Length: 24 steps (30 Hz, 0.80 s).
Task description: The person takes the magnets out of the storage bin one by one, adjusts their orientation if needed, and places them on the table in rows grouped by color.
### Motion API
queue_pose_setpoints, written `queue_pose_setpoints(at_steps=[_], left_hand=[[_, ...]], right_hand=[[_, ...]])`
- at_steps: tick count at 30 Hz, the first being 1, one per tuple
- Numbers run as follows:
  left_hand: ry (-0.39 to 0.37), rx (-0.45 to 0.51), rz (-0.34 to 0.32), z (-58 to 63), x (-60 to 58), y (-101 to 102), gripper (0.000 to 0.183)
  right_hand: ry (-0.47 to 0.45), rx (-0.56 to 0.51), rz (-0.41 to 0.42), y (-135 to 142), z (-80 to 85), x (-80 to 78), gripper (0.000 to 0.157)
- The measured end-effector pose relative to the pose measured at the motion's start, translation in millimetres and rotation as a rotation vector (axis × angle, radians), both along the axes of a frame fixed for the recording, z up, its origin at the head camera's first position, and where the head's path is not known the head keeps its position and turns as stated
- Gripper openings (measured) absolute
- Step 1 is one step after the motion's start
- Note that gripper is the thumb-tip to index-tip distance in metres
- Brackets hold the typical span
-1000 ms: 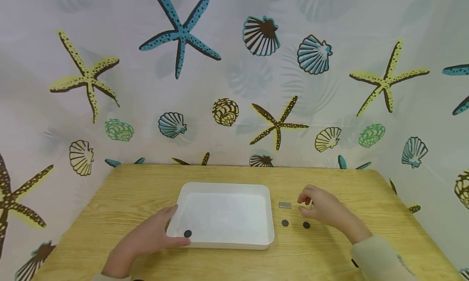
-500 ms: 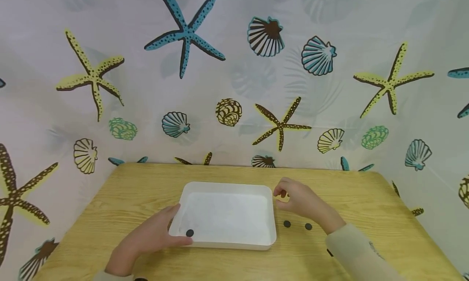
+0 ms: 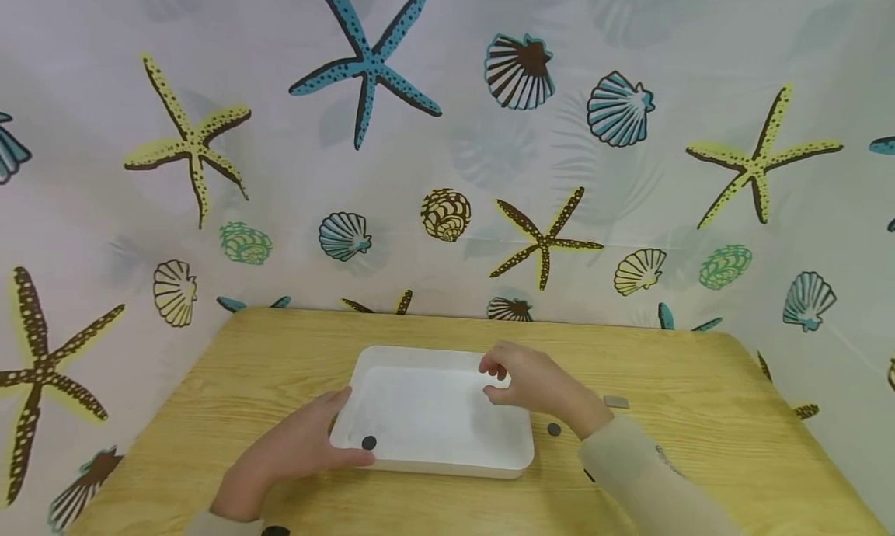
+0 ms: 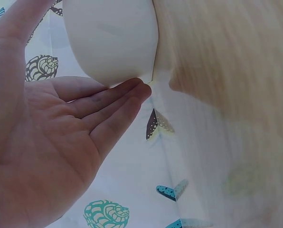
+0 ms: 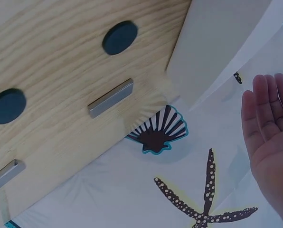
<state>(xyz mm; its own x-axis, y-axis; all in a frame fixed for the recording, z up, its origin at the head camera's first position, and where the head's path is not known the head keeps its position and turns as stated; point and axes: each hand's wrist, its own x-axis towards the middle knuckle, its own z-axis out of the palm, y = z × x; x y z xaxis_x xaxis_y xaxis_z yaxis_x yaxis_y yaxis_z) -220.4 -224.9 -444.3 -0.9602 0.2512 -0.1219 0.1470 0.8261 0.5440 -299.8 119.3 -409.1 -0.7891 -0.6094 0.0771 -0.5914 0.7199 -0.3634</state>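
Note:
A shallow white tray stands on the wooden table, a dark round disc in its front left corner. My left hand rests against that end, thumb along the front wall; in the left wrist view its fairly straight fingers touch the tray's side. Over the tray's right end hovers my right hand, fingers loosely bent, thumb apart, nothing visible between them. A dark disc and a silver bar lie right of the tray. Two discs and two bars show on the table in the right wrist view.
The wooden tabletop runs back to a white cloth printed with starfish and shells. This cloth also rises at the left and right sides of the table.
My right hand has moved left from beside the bars to above the tray's right end. The bar on the far right is uncovered. My left hand keeps its place at the tray.

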Motion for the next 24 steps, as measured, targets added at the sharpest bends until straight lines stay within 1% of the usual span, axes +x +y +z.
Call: queue_pose_setpoints(at_steps=[3,9,16,20,24], left_hand=[[-0.004,-0.001,0.002,0.8,0.1,1,0.122],[-0.001,0.019,0.005,0.1,1.9,0,0.122],[0.002,0.014,0.015,-2.9,0.1,0,0.122],[0.003,0.014,0.019,-3.8,0.3,0,0.122],[0.015,0.017,0.008,-2.8,1.0,-1,0.121]], right_hand=[[0.000,0.000,0.025,-12,-0.2,-0.3,0.028],[-0.035,0.019,0.060,-38,-2.3,1.2,0.032],[-0.067,0.011,0.085,-66,-12.8,3.6,0.032],[-0.098,0.002,0.090,-77,-17.4,5.5,0.032],[-0.122,-0.011,0.104,-85,-22.2,5.3,0.032]])
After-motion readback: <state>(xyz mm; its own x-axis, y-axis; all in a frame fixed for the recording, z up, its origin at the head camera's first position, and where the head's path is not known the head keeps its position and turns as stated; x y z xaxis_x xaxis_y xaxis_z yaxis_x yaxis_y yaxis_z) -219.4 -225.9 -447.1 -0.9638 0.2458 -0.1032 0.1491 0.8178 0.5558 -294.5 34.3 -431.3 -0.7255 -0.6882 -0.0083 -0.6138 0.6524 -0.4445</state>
